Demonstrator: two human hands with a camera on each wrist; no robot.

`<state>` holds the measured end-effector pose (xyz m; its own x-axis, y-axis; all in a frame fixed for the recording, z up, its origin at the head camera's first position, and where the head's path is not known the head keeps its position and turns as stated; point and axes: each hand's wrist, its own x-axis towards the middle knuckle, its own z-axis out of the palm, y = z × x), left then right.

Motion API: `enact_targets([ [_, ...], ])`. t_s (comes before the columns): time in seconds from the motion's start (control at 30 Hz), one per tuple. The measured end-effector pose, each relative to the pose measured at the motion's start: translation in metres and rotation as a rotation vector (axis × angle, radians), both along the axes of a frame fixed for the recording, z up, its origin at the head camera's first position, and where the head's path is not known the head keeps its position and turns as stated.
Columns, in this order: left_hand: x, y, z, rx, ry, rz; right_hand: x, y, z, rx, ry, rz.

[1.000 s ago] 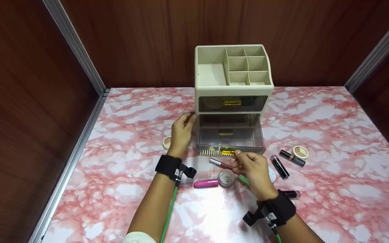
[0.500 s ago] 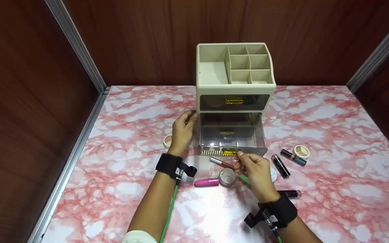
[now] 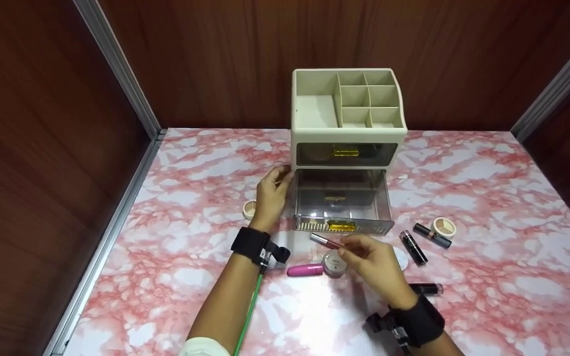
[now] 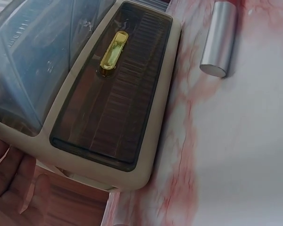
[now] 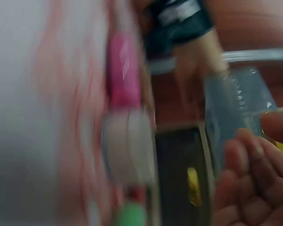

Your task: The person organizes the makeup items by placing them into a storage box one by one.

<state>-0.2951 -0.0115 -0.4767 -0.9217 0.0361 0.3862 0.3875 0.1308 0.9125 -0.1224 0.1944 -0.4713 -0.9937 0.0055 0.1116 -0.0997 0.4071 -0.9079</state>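
A cream cosmetic organizer (image 3: 348, 135) stands on the table with its middle drawer (image 3: 309, 224) pulled out; this drawer is transparent with a gold handle (image 3: 342, 226). At the organizer's left side rests my left hand (image 3: 271, 198), its fingers loosely bent against the side in the left wrist view. My right hand (image 3: 373, 262) hovers in front of the drawer, apart from the handle, with its fingers loosely bent and nothing held. Below it lie a lip gloss tube (image 3: 320, 240) with a silver cap and a round clear-lidded jar (image 3: 333, 264). The right wrist view is blurred.
Left of the jar is a pink tube (image 3: 305, 270). To the right lie black lipstick tubes (image 3: 413, 248) and a round three-colour palette (image 3: 444, 227); another palette (image 3: 249, 209) sits by my left hand. Wood-look panels (image 3: 215, 59) enclose the marbled table (image 3: 176, 257).
My right hand has let go of the drawer's gold handle and drawn back slightly toward me. The drawer stays pulled out, and my left hand stays at the organizer's side.
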Motion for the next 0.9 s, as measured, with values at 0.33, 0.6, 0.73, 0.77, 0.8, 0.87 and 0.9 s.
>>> enact_targets([
  [0.33, -0.004, 0.005, 0.003, -0.019, 0.005, -0.022, -0.004, 0.001, -0.007, 0.605, 0.085, 0.067],
  [0.6, -0.004, 0.007, 0.004, -0.054, 0.020, -0.026, -0.002, -0.005, -0.013, 0.704, 0.210, 0.127],
  [0.73, -0.002, 0.003, 0.001, -0.048, 0.014, -0.016, -0.001, -0.007, -0.016, 0.712, 0.182, 0.146],
  [0.77, -0.001, 0.002, 0.001, -0.047, 0.013, -0.011, -0.001, -0.008, -0.016, 0.714, 0.179, 0.150],
  [0.8, -0.001, 0.001, 0.001, -0.044, 0.016, -0.008, -0.002, -0.008, -0.017, 0.713, 0.179, 0.152],
  [0.87, 0.001, -0.001, 0.000, -0.044, 0.020, -0.003, -0.001, -0.009, -0.017, 0.717, 0.189, 0.155],
  [0.9, 0.001, -0.002, 0.000, -0.043, 0.019, -0.003, -0.001, -0.010, -0.018, 0.718, 0.194, 0.157],
])
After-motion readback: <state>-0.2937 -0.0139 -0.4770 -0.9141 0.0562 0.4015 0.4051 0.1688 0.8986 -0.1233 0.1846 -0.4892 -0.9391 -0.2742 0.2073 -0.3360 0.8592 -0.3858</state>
